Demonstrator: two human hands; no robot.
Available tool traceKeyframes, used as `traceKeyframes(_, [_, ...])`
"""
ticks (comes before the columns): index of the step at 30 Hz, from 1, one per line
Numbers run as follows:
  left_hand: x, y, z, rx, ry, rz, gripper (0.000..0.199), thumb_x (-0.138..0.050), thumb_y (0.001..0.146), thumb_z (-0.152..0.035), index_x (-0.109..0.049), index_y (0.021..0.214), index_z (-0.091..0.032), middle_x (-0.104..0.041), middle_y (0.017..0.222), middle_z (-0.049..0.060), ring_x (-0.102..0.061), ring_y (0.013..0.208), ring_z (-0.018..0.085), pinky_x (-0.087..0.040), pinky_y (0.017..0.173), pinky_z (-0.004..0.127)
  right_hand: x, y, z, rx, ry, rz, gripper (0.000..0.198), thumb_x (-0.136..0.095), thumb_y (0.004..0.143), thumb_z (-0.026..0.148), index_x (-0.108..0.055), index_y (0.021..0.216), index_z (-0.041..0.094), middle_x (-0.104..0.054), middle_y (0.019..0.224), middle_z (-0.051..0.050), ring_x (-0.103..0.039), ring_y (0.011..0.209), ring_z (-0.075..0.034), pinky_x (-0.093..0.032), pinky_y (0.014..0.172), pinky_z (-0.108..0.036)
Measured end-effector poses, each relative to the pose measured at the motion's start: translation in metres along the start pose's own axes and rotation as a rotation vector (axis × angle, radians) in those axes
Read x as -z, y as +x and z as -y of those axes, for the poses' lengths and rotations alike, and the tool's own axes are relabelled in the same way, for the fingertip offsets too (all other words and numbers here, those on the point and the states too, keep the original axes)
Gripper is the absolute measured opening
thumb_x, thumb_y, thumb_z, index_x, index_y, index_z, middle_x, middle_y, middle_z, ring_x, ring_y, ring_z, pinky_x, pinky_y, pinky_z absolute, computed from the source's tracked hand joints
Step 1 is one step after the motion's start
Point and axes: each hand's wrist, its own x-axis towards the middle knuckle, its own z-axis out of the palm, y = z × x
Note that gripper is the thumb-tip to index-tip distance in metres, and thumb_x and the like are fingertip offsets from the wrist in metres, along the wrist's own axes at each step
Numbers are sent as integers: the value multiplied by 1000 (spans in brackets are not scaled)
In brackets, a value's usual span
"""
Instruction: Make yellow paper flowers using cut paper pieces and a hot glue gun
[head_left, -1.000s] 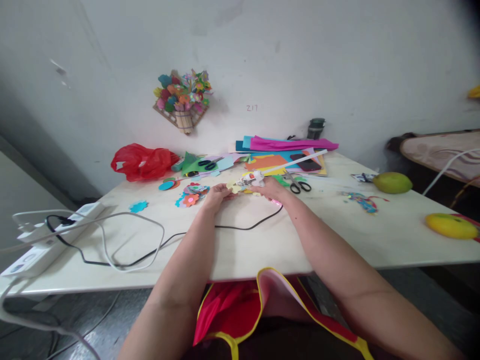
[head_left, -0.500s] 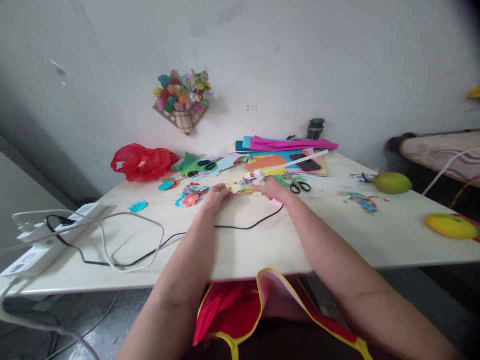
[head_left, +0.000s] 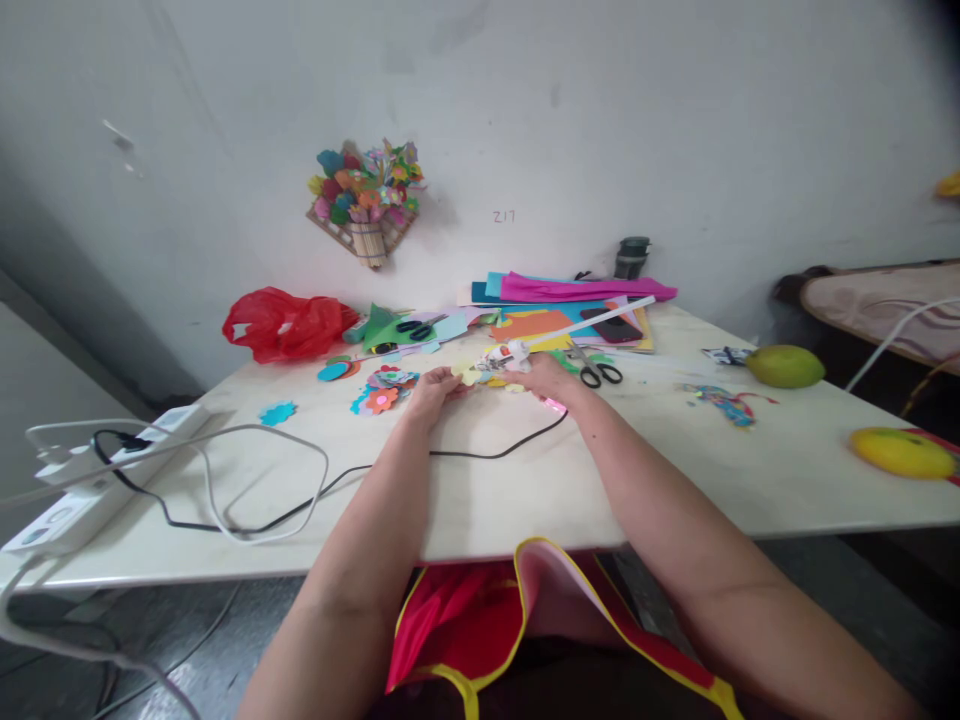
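Observation:
My right hand (head_left: 549,378) is closed around a white hot glue gun (head_left: 511,354), with a long glue stick (head_left: 592,323) reaching out of its back. The gun's nozzle points left, toward a pale yellow paper cutout (head_left: 469,376). That cutout is pinched in the fingers of my left hand (head_left: 436,388). A black cord (head_left: 495,456) runs from the gun over the table. Left of my left hand lies a pile of paper flowers (head_left: 382,392). Scissors (head_left: 596,370) with black handles rest just right of my right hand.
A white power strip (head_left: 112,480) with looped cables sits on the left. Coloured sheets (head_left: 532,328) and a phone (head_left: 613,326) lie at the back. A red plastic bag (head_left: 289,325) is at the back left, a green mango (head_left: 786,366) and a yellow mango (head_left: 900,453) at the right.
Both hands stay almost in place. The glue gun and its glue stick have shifted very slightly left, and the yellow cutout is tilted a little differently.

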Motion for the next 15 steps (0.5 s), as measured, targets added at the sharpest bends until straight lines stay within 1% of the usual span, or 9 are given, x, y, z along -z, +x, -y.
traceKeyframes(4, [1, 1, 1, 6, -7, -16, 27, -73, 57, -24, -55, 73, -13, -65, 66, 2, -64, 62, 13, -48, 62, 23, 1, -2, 2, -2, -15, 23, 35, -57, 72, 46, -63, 83, 14, -57, 58, -1, -42, 37, -7, -33, 39, -19])
traceKeyframes(10, [1, 2, 2, 9, 16, 9, 27, -73, 58, -26, -55, 73, -13, -64, 66, 2, -64, 64, 14, -49, 63, 24, 1, -2, 3, 42, -27, -17, 31, -59, 71, 44, -64, 80, 15, -60, 59, -3, -47, 42, -9, -35, 44, -19])
traceKeyframes(15, [2, 2, 3, 9, 43, 16, 27, -73, 58, -26, -55, 75, -13, -64, 66, 2, -64, 65, 15, -49, 62, 24, -1, -1, 2, 28, -48, 0, 34, -57, 71, 47, -63, 85, 17, -60, 59, -1, -45, 39, -9, -34, 42, -20])
